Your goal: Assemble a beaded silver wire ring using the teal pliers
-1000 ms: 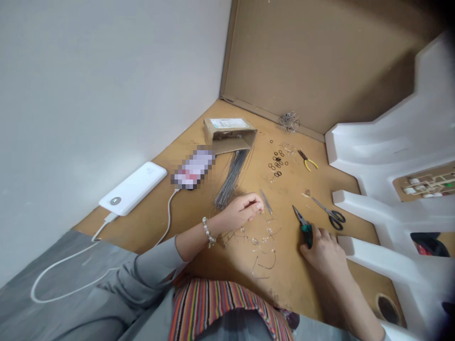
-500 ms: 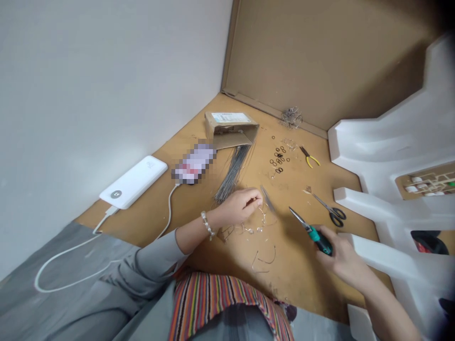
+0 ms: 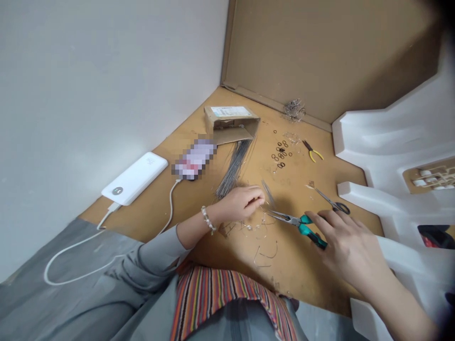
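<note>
My left hand (image 3: pixel 245 202), with a beaded bracelet at its wrist, pinches one end of a thin wire piece strung with small clear beads (image 3: pixel 249 227). The beaded wire curves down over the table below the fingers. Green-and-black needle-nose pliers (image 3: pixel 296 221) are gripped in my right hand (image 3: pixel 344 244). Their jaws are parted and point left, the tips close to the wire near my left fingertips; contact cannot be made out. Behind my left hand lies a bundle of straight grey wires (image 3: pixel 231 175), and a few short wire bits (image 3: pixel 265 255) lie in front.
A small open cardboard box (image 3: pixel 232 125) stands at the back. Dark rings (image 3: pixel 280 154), yellow-handled pliers (image 3: pixel 313 150) and scissors (image 3: pixel 334 202) lie to the right, beside white foam packing (image 3: pixel 359 194). A power bank (image 3: pixel 137 177) and a phone (image 3: pixel 195 160) are at left, with a cable.
The pliers have swung left toward my left fingers and their jaws have opened. My right hand has moved up and turned with its back showing. My left hand stays nearly in place.
</note>
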A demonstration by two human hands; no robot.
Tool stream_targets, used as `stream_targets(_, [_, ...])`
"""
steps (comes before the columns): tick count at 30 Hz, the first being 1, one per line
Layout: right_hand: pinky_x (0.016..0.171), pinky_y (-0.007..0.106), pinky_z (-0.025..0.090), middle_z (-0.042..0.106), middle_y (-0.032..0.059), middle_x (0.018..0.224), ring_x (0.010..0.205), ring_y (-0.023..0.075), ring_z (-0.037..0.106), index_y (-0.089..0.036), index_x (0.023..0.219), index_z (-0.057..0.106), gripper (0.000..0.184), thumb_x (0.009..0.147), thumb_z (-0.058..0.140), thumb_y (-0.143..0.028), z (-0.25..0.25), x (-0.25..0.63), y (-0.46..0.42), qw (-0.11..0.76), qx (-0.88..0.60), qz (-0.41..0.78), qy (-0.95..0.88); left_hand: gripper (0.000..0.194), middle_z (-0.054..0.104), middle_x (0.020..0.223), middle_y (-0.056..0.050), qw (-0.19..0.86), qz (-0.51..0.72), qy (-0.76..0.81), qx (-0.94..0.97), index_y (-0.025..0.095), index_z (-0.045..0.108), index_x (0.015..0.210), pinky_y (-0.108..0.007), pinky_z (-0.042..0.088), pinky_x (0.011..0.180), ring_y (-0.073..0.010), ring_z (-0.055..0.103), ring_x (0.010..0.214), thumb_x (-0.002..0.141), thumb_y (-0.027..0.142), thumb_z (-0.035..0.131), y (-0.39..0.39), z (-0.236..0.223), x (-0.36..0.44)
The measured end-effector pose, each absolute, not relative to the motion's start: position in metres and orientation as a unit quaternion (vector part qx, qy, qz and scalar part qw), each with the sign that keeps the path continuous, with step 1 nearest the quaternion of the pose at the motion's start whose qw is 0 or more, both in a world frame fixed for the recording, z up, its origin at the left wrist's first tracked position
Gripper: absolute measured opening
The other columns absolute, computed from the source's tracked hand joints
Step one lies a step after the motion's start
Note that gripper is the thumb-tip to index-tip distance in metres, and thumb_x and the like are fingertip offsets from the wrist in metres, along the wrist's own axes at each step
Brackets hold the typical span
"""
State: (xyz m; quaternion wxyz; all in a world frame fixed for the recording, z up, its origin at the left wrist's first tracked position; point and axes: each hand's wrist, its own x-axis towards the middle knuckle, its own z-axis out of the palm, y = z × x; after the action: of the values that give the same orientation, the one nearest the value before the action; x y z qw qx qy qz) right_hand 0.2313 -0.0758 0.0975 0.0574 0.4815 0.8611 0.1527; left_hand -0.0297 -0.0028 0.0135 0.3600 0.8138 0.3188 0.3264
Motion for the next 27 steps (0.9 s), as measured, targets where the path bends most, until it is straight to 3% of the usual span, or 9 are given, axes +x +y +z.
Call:
stream_targets(7, [0.063, 0.034, 0.035, 0.063, 0.0081, 0.084, 0.072, 0.0243, 0.054, -0.019, 0.105, 0.066, 0.031, 0.075, 0.058, -0.022, 0.112, 0.225, -0.078, 0.134, 0.501, 0.235, 0.822, 0.022, 0.055, 0.077, -0.002, 0.306, 0.292, 0.333, 0.843, 0.016, 0.054, 0.08, -0.024, 0.037, 0.067, -0.0127, 0.05, 0.069, 0.093, 0.026, 0.038, -0.003, 0.015, -0.03])
stream_targets(15, [0.065, 0.032, 0.034, 0.064, 0.0071, 0.087, 0.079, 0.0234, 0.055, -0.019, 0.105, 0.065, 0.032, 0.074, 0.06, -0.022, 0.115, 0.206, -0.08, 0.101, 0.497, 0.205, 0.837, 0.024, 0.059, 0.084, -0.003, 0.32, 0.31, 0.325, 0.834, 0.016, 0.057, 0.086, -0.025, 0.041, 0.072, -0.0138, 0.055, 0.077, 0.095, 0.028, 0.038, -0.004, 0.01, -0.029])
stream_targets(27, [0.059, 0.032, 0.027, 0.06, 0.0047, 0.074, 0.067, 0.0211, 0.051, -0.02, 0.102, 0.067, 0.029, 0.074, 0.058, -0.015, 0.113, 0.193, -0.084, 0.126, 0.505, 0.238, 0.82, 0.024, 0.06, 0.085, -0.004, 0.329, 0.354, 0.305, 0.82, 0.015, 0.057, 0.087, -0.025, 0.042, 0.075, -0.0138, 0.055, 0.08, 0.095, 0.028, 0.038, -0.005, 0.008, -0.028])
